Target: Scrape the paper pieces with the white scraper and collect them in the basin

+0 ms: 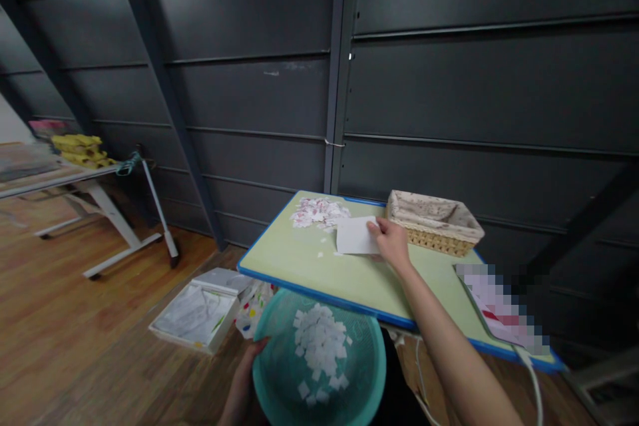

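Although its underside is hidden, the flat white rectangular card (353, 236), apparently of paper or thin board, is found over the pale green, blue-edged table (289, 256), just beside a loose heap of white and reddish paper scraps (319, 212). Its right edge is pinched by the fingers of the right hand (392, 239). Low weight and slight stiffness are judged likely; creasing is the main risk, and a light edge hold is considered sound. Contact between card and table cannot be confirmed.

Nearer the body, a round teal plastic mesh basket (380, 359) is grasped at its left rim by the left hand (251, 354), most of whose fingers are hidden. Small white square pieces (319, 339) are contained in it; these are judged light and easily scattered, so the firm rim is best gripped and held level.

Beyond the right hand, a straw-coloured woven basket with patterned cloth lining (442, 239) is noted; on the floor at left, a shallow white box (194, 316).
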Tool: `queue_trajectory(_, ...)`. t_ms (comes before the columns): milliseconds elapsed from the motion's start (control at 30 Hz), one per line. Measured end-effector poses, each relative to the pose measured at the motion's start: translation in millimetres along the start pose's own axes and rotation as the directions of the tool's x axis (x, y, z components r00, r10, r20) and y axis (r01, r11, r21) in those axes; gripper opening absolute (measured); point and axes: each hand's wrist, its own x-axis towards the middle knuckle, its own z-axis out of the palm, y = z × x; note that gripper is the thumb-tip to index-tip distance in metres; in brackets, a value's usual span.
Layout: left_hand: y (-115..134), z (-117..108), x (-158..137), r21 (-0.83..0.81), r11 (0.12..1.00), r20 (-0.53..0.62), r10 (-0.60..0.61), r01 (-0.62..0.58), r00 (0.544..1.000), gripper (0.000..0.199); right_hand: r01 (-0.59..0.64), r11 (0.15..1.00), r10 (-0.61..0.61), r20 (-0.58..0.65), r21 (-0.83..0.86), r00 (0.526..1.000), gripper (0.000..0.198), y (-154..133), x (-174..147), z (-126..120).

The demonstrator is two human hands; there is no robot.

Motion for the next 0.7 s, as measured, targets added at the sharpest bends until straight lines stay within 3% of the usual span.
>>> queue_trajectory(100, -3.7, 3.0, -1.2, 0.048, 0.998, 0.031, 0.039, -0.04, 0.999, 0.066, -0.031, 0.985, 0.028, 0.023, 0.171, 0.999, 0.037, 0.7, -27.9, -9.7)
queue_trajectory(200, -7.6, 2.2, 3.0, 0.064, 0.998, 0.056, 0.017, -0.021, 0.998, 0.066, -0.131, 0.91, 0.096, 0.107, 0.394, 0.99, 0.037, -3.6, -56.5, -15.5)
queue_trajectory(300, -9.5, 0.2, 7.6, 0.082, 0.996, 0.072, 0.033, -0.039, 0.997, 0.063, -0.189, 0.831, 0.183, 0.064, 0.524, 0.981, 0.037, -7.9, -79.8, -19.3)
queue_trajectory(400, -9.9, -0.5, 9.0, 0.109, 0.992, 0.053, 0.065, -0.07, 0.996, 0.058, -0.184, 0.816, 0.224, -0.006, 0.549, 0.975, 0.034, -10.3, -100.8, -20.1)
queue_trajectory(567, -7.0, 2.6, 3.4, 0.085, 0.99, 0.032, 0.109, -0.112, 0.993, 0.061, -0.177, 0.824, 0.205, 0.008, 0.538, 0.979, 0.029, -15.5, -135.3, -15.7)
queue_trajectory(700, -1.2, 4.8, -1.9, 0.098, 0.988, 0.016, 0.12, -0.121, 0.993, 0.062, -0.116, 0.848, 0.145, -0.017, 0.518, 0.989, 0.025, -17.9, -136.0, -10.0)
